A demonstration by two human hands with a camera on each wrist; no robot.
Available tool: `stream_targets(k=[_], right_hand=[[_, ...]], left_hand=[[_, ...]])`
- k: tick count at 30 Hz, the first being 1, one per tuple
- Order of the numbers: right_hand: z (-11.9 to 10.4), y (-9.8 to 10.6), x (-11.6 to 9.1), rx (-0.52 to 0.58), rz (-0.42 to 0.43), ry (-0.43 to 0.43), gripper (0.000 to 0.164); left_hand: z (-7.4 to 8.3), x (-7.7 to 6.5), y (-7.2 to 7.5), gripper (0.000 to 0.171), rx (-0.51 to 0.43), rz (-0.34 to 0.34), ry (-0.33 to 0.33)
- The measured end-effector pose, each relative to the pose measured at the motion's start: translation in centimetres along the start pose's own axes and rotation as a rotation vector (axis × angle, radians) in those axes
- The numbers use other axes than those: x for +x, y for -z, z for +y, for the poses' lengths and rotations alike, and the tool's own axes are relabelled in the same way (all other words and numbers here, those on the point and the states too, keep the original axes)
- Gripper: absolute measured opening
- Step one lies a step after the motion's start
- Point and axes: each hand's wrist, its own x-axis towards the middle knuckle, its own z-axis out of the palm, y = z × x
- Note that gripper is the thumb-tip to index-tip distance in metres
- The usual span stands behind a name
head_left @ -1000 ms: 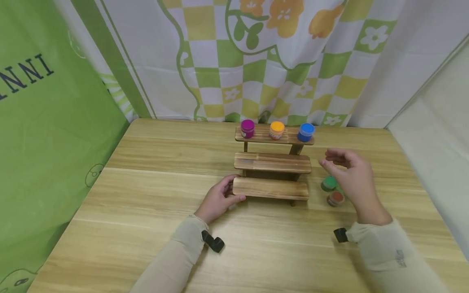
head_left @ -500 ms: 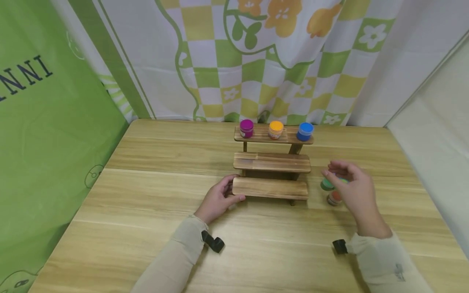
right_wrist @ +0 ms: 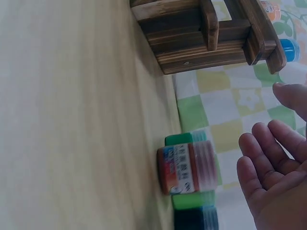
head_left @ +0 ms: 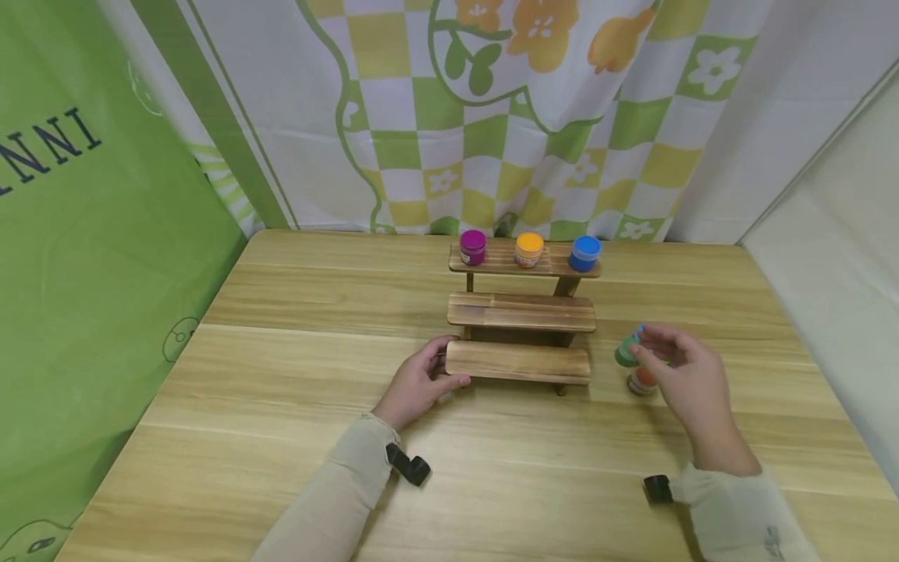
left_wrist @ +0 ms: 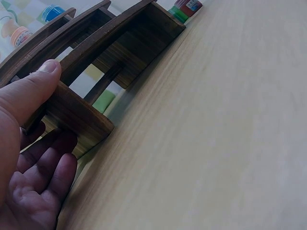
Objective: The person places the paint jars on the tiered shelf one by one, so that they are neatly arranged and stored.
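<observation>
A three-step wooden display stand (head_left: 520,361) stands on the table. My left hand (head_left: 416,384) holds the left end of its lowest step; the left wrist view shows the thumb over the front edge and the fingers at the side panel. My right hand (head_left: 683,378) hovers over a group of paint jars right of the stand, its fingers loosely bent around nothing. Under it show a green paint jar (head_left: 627,353) and a brown paint jar (head_left: 642,382). In the right wrist view, a dark paint jar (right_wrist: 195,218) and more green lie beside the brown one.
Along the top step sit a purple jar (head_left: 473,248), an orange jar (head_left: 529,250) and a blue jar (head_left: 584,254). A patterned curtain (head_left: 449,140) hangs behind the wooden table (head_left: 281,351). Green cloth (head_left: 105,234) borders the left side.
My right hand has come down and slightly toward me, from beyond the jars to above them, covering part of the brown one. My left hand and the stand stay put.
</observation>
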Motion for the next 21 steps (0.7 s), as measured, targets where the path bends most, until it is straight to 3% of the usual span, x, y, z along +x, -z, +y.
stream_targets(k=[13, 21], right_hand=[[1.4, 0.2, -0.8, -0.003, -0.034, -0.074, 0.054], [2.1, 0.3, -1.4, 0.009, -0.061, -0.072, 0.055]], left_hand=[[-0.1, 0.1, 0.1, 0.07, 0.003, 0.0, -0.024], [-0.1, -0.1, 0.0, 0.07, 0.0, 0.002, -0.004]])
